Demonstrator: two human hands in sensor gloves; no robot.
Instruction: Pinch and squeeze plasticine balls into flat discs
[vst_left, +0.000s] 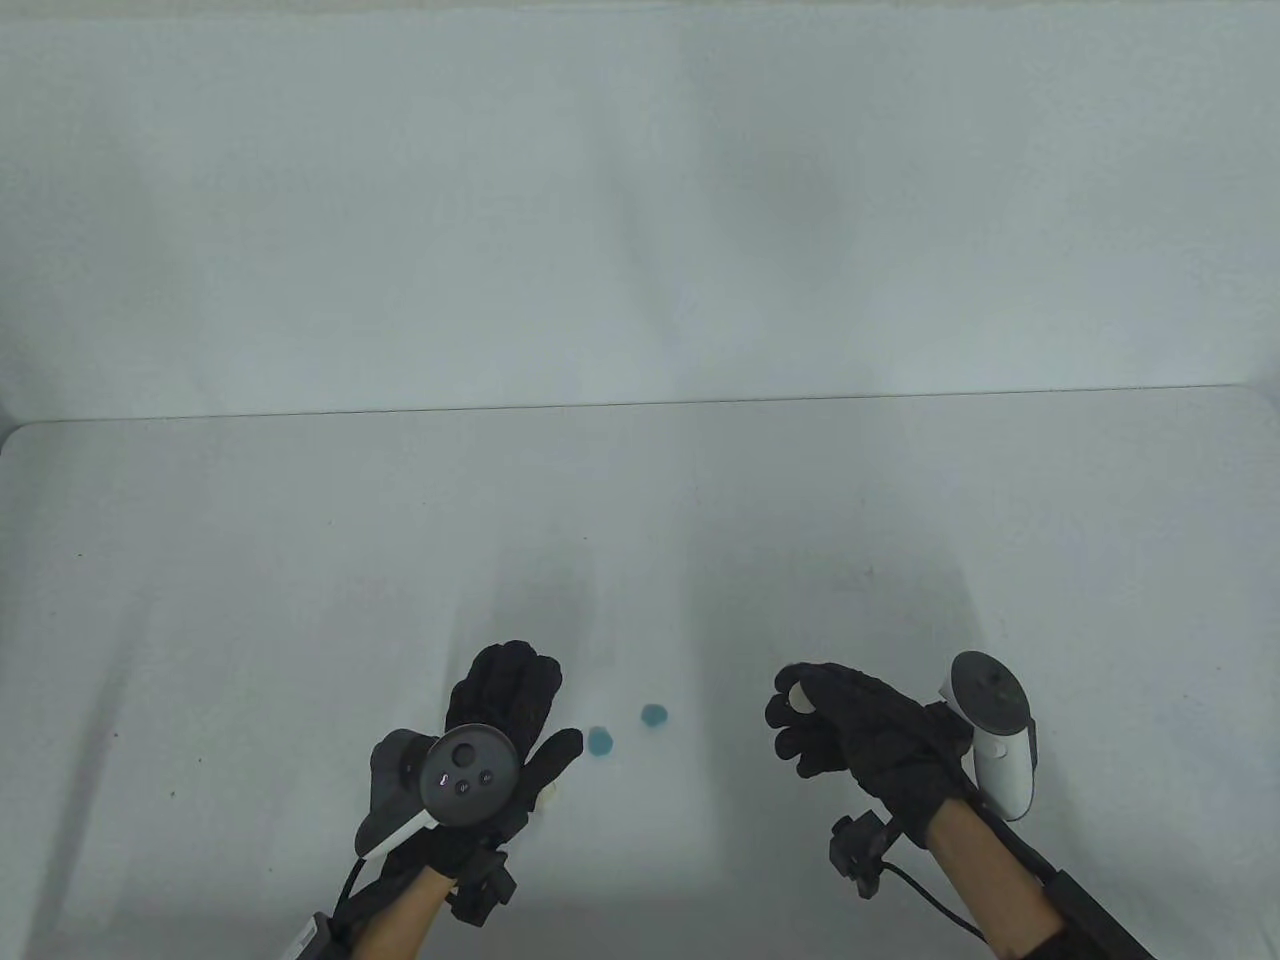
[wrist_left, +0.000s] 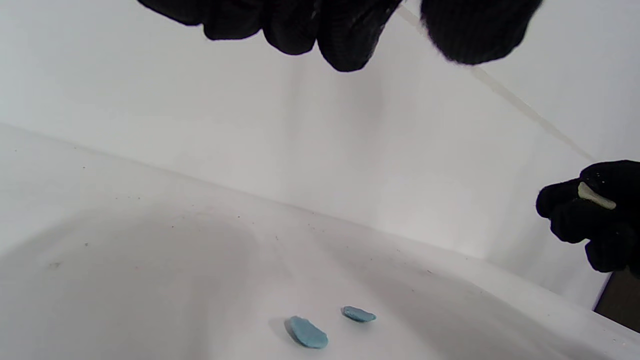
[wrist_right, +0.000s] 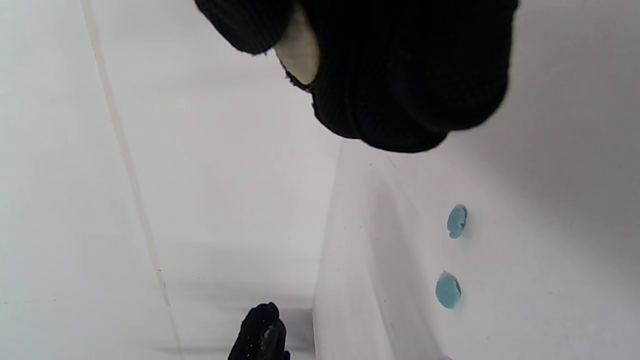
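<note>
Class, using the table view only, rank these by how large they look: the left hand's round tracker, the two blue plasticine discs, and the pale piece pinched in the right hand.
1. Left hand's tracker, clearly largest.
2. Blue discs and: alike, unranked.
3. Pale piece: partly hidden by the right hand, so uncertain.

Black knitted gloves on left hand (vst_left: 505, 715) and right hand (vst_left: 860, 735). Dark grey round-faced tracker (vst_left: 468, 772) with small buttons and a white stem; white tracker (vst_left: 990, 735), grey-topped. Black cables and clips at bare-skinned wrists.
</note>
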